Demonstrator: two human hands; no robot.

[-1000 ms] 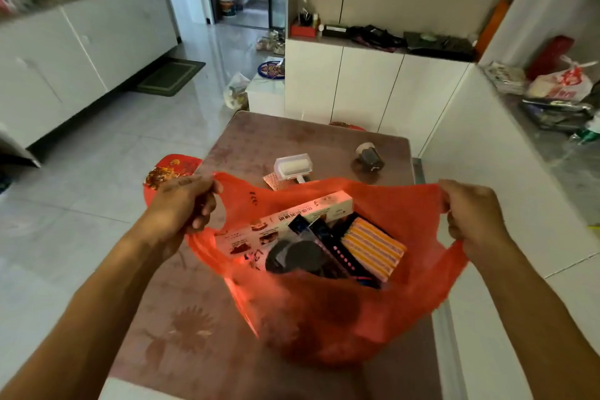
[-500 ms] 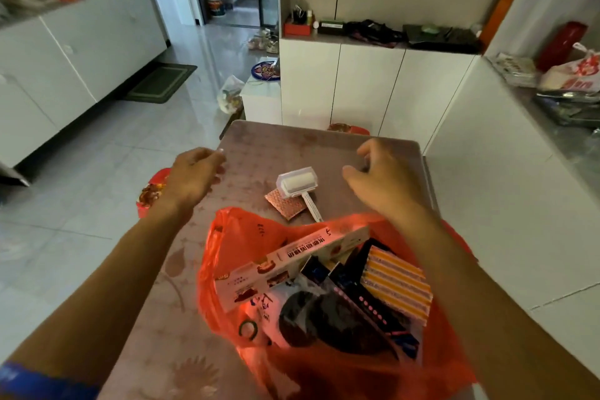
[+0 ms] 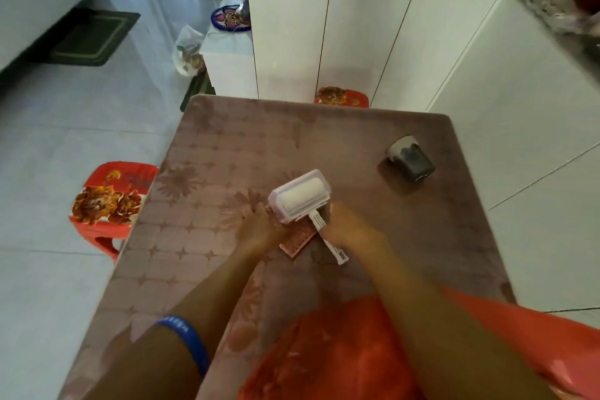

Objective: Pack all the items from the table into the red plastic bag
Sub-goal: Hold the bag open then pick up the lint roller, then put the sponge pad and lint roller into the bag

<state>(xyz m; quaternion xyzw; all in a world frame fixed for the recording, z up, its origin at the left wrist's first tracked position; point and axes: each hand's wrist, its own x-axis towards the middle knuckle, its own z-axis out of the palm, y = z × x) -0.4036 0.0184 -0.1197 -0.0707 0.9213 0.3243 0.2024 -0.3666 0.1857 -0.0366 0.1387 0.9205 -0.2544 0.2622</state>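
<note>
Both hands are shown reached out over the tabletop (image 3: 227, 146) to the two items lying together near its middle; the left hand (image 3: 259, 227) is laid at the left edge of the small pink card (image 3: 297, 242), its fingers bent down toward that edge, though whether the card is already pinched cannot be told through the blur; the right hand (image 3: 345, 226) is set against the handle of the lint roller (image 3: 300, 196), and whether its fingers are closed round that handle cannot be told either. The roller's white handle is seen crossing over the card, so the two items are touching; the roller's head, in its clear cover, points away from the person. The red plastic bag (image 3: 341, 360) is slumped at the near edge of the tabletop, beneath both forearms, its contents hidden from this angle. A small dark cup (image 3: 410, 157) lies on its side well apart, toward the far right corner.

The step in hand is judged to be the pick-up of roller and card; most of the packing appears done. A firm hold on each item is called for next, then a carry back to the bag's mouth, which may need to be reopened; the cup would be left for a later reach.
</note>
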